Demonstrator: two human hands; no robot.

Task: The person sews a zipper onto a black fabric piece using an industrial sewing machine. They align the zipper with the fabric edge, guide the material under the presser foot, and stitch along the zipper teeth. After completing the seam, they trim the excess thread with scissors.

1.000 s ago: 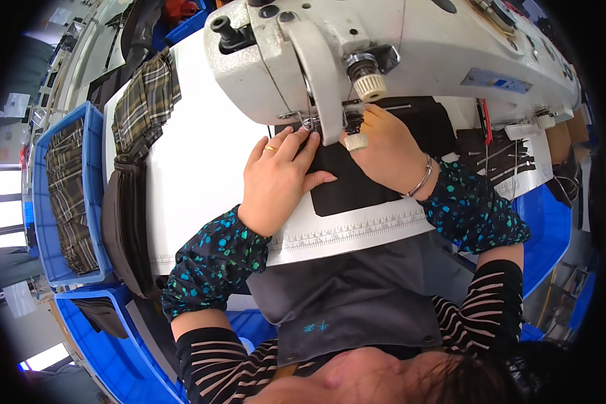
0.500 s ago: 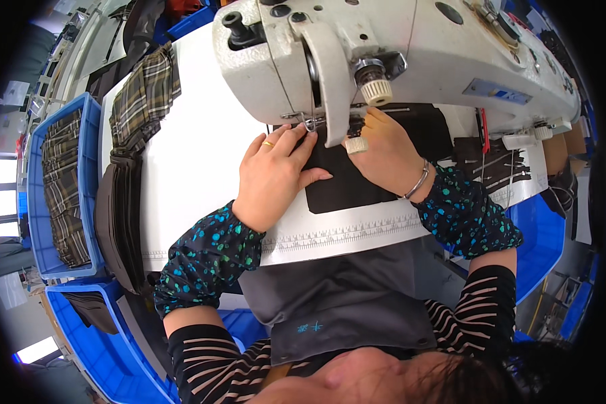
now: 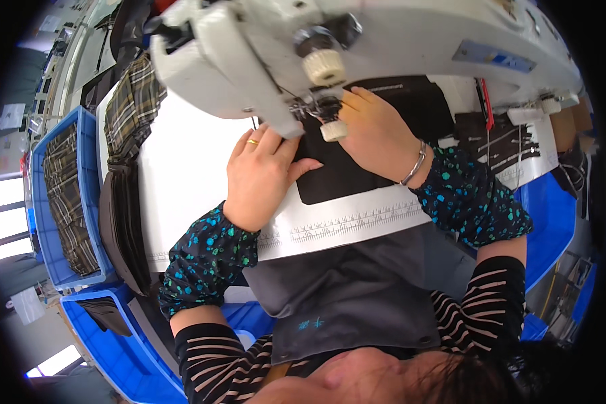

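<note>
A black fabric piece [image 3: 337, 176] with a zipper [image 3: 387, 87] along its far part lies flat under the white sewing machine [image 3: 397, 47]. My left hand [image 3: 259, 168] rests on its left edge, fingers stretched forward, thumb spread to the right, a ring on one finger. The fingertips are close to the presser foot area, partly hidden by the machine's head. My right hand [image 3: 380, 138], with a bracelet at the wrist, is on the cloth to the right of the needle area. Its fingers are bent and close together on the fabric; the thumb is hidden behind a cream knob [image 3: 334, 130].
A ruler strip [image 3: 357, 224] runs along the table's front edge. To the left are plaid fabric [image 3: 136, 94], stacked dark pieces [image 3: 121, 222] and blue bins [image 3: 91, 202]. On the right lie zippered dark pieces [image 3: 498, 138] and red-handled snips [image 3: 487, 104]. Another blue bin [image 3: 549, 222] stands below.
The whole view has shifted slightly, so the machine head appears farther left and higher. Both hands stay on the black fabric in nearly the same pose, close to the needle area.
</note>
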